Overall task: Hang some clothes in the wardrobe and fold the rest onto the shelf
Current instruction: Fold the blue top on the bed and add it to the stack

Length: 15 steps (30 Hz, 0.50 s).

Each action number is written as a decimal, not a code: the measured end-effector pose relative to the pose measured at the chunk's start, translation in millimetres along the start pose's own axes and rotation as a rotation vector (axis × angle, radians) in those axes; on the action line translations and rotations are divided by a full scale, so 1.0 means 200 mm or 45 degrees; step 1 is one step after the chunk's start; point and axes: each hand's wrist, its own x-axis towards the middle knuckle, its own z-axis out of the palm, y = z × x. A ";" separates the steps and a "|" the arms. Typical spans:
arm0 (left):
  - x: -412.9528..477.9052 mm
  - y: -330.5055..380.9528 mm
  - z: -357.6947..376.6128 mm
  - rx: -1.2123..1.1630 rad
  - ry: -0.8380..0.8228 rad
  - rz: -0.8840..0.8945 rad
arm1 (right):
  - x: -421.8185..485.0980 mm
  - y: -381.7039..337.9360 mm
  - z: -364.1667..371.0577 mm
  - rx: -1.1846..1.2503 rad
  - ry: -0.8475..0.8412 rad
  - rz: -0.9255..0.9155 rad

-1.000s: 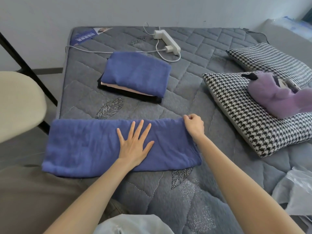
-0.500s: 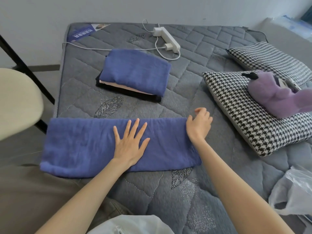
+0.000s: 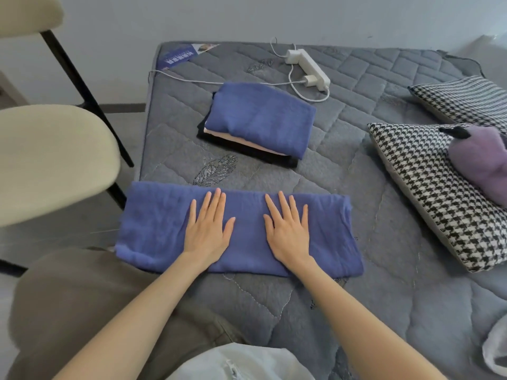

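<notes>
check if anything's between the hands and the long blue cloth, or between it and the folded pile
Nothing visible. The left hand and right hand lie flat on the long blue cloth; only bare mattress separates it from the folded pile.

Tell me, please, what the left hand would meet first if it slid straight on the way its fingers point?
After the blue cloth under it and some bare mattress, the left hand would probably reach the folded stack.

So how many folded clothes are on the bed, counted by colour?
Blue: 2, the long blue cloth under the left hand and right hand, and the top blue cloth on the pile
Pink: 1, the pink layer
Black: 1, the black layer at the bottom
Total: 4
</notes>
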 end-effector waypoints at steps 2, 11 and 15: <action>0.01 -0.11 -0.01 -0.005 0.019 -0.062 | 0.01 0.07 -0.01 -0.029 0.000 0.028; 0.04 -0.40 -0.05 -0.148 0.073 -0.463 | 0.05 0.28 -0.07 -0.024 0.083 0.352; 0.03 -0.41 -0.05 -0.191 0.120 -0.510 | 0.05 0.28 -0.07 0.015 0.065 0.527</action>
